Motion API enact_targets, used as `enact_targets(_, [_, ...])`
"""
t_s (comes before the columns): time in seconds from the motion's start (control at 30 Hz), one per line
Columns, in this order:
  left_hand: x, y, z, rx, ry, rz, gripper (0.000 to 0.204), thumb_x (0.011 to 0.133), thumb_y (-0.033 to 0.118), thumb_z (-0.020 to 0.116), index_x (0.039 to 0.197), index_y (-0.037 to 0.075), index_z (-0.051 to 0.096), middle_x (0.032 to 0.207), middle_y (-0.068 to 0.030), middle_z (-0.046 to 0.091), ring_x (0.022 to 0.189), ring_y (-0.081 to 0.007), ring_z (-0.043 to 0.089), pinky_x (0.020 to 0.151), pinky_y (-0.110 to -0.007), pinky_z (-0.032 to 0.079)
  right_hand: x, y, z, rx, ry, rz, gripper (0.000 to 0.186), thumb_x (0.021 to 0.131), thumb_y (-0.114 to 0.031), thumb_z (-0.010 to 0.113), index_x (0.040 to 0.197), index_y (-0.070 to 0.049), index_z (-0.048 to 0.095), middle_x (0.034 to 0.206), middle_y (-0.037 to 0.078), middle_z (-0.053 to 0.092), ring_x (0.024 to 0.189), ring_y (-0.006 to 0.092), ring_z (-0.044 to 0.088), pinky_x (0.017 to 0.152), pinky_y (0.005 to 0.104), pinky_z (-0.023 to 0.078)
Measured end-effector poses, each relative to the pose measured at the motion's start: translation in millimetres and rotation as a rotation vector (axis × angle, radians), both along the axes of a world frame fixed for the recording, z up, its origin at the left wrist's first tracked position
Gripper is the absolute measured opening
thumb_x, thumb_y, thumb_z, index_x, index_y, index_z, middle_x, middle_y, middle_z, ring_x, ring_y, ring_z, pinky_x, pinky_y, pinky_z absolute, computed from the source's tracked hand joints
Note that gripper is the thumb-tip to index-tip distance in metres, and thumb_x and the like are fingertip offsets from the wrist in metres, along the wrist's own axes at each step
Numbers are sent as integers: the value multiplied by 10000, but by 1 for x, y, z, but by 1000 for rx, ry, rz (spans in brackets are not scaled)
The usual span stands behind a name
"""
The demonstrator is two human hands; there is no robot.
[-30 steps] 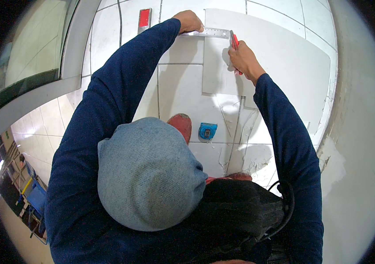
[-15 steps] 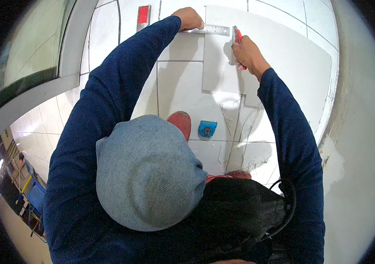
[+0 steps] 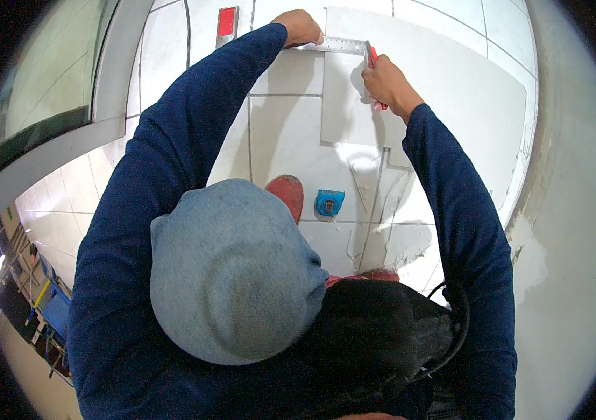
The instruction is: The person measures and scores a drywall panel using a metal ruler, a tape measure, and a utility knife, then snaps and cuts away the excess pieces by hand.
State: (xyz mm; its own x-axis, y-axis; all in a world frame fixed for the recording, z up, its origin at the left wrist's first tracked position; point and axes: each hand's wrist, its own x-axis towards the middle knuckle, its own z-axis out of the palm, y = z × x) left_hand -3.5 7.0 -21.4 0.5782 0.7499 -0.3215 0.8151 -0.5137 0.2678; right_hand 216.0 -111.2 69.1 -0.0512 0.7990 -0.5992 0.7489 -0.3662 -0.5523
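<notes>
My left hand (image 3: 301, 28) presses a metal ruler (image 3: 340, 45) down across a flat white sheet (image 3: 452, 77) on the tiled floor. The fingers close over the ruler's left part and hide it. My right hand (image 3: 387, 80) is wrapped around a red and grey tool that looks like a utility knife (image 3: 373, 53). Its upper end is at the ruler's right end; whether the two touch, I cannot tell. Left of my left hand lies a metal bar with a red face (image 3: 226, 24). My sleeve hides whether it joins the ruler.
A blue tape measure (image 3: 329, 203) lies on the tiles near my red shoe (image 3: 286, 198). Light-blue cloth over my bent knee (image 3: 238, 273) fills the middle. Cracked, whitish residue (image 3: 403, 245) marks the floor nearby. A glass door frame (image 3: 117, 77) borders the left, a pale wall (image 3: 574, 231) the right.
My right hand has shifted slightly left and up, bringing the red and grey tool to the ruler's right end. My left hand keeps its place on the ruler.
</notes>
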Motion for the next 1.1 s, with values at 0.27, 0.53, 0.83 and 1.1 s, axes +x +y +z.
enact_targets(0.27, [1,-7,1,-23,18,189,296,827,396,646,934,147,766,930,-145,711,842,-320,669,823,-421,529,1,19,2,-156,16,88,242,927,-154,474,846,70,516,604,76,507,425,156,481,341,311,382])
enact_targets(0.53, [1,-3,1,170,112,-218,178,804,261,599,801,161,746,842,-143,715,827,-326,695,769,-470,538,20,22,-6,-54,88,446,226,906,-94,465,706,9,480,552,42,445,388,126,420,312,296,319])
enact_targets(0.83, [8,-5,6,123,200,-129,217,830,314,610,878,152,746,905,-137,710,846,-327,683,781,-449,539,11,-11,5,-240,270,-104,267,903,-116,511,887,139,588,607,144,582,474,192,582,408,350,469])
enact_targets(1.1, [7,-6,10,-25,101,76,325,878,427,602,962,148,747,982,-128,709,941,-326,668,864,-425,526,11,-7,2,-61,91,-85,377,889,-197,520,1051,143,528,739,199,649,594,272,656,509,374,517])
